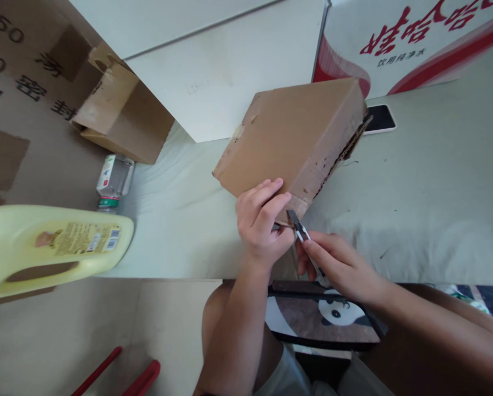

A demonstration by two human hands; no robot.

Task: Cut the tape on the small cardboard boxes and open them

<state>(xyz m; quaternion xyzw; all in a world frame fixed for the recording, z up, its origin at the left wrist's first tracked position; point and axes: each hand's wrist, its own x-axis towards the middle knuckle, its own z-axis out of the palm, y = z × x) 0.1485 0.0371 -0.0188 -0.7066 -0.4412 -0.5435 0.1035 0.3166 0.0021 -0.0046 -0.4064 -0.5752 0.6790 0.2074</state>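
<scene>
A brown cardboard box (288,132) lies tilted on the pale green cloth, its right side torn and ragged. My left hand (263,223) grips the box's near corner, fingers on top and thumb at the edge. In my right hand (333,261) is a utility knife (302,231), held like a pen, with its dark blade at that corner, close to my left thumb. The right hand's lower fingers are partly hidden behind the knife.
A yellow jug (65,247) and a clear bottle (115,179) stand or lie at left, near an open carton (122,110). White boxes (230,66) line the back. A phone (381,119) lies behind the box. The cloth-covered surface (180,236) ends at my knees.
</scene>
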